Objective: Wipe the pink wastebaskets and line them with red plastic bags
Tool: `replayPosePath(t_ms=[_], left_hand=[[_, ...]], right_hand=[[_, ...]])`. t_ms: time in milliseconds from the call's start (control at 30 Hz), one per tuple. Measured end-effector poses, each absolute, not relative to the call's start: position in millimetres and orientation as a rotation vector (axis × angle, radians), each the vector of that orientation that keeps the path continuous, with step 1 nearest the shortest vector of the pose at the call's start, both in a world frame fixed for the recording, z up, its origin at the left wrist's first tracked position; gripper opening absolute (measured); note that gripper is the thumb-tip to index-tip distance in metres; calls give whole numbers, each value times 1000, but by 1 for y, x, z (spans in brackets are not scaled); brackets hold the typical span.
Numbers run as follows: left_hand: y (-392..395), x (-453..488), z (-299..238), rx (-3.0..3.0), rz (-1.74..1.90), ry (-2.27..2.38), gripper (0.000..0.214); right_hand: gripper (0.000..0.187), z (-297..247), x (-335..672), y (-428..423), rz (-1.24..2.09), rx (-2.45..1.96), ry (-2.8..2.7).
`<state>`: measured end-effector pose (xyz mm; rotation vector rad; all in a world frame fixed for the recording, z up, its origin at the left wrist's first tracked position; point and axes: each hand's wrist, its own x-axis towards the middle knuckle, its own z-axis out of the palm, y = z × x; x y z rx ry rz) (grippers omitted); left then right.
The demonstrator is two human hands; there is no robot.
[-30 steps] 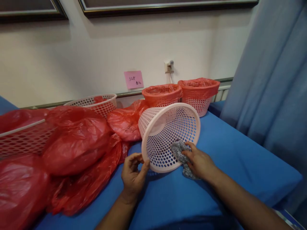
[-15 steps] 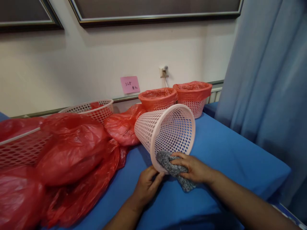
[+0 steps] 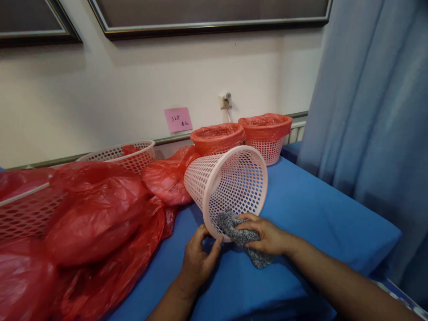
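A pale pink perforated wastebasket [image 3: 197, 176] lies tilted on its side on the blue cloth, its mouth turned toward me. At the lower left of its rim is my left hand [image 3: 199, 256], thumb and fingers curled about the edge. My right hand [image 3: 265, 234] grips a grey speckled cloth [image 3: 230, 227] and presses it against the inside of the rim at the bottom. Part of the cloth hangs out below my fingers. The far end of the basket is partly hidden behind its own wall.
Red plastic bags [image 3: 100, 209] heap up at left, over a pink basket [image 3: 30, 214]. Another basket [image 3: 140, 160] stands behind them. Two red-lined baskets [image 3: 217, 140] [image 3: 265, 138] stand by the wall. A blue curtain [image 3: 361, 111] hangs at right.
The wastebasket has turned slightly, and its rim sits a little further left. My left hand has shifted left along the rim, its thumb and fingers further apart. The right hand keeps the cloth inside.
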<state>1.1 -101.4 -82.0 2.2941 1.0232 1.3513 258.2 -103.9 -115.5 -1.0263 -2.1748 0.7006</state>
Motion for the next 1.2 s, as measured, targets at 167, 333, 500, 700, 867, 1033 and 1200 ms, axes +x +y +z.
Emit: replayPosePath(t_ms=[167,333,500,700,867,1033,1200], left_hand=[[-100,-3,-90,2203,1463,1062,9],[-98,-4,-92,2086,1553,1089,16],[-97,6,-92,2183,959,1073,19],[-96,10,-94,2229,817,1032,31],[-97,1,-83,2246,1219,1104,36],[-96,7,-84,2239,1108,1061,28],[-94,14,-98,2244,767,907,25]], right_hand=[[60,-117,277,-95,352,-1702,-1992],[56,-123,288,-89,306,-1776,-1891],[58,-124,273,-96,613,-1295,-2033],[64,-121,270,-100,627,-1215,-2114],[55,-121,288,-90,265,-1809,-1843],[61,-118,280,-95,467,-1486,-2013],[61,-113,266,-104,686,-1139,-2141]])
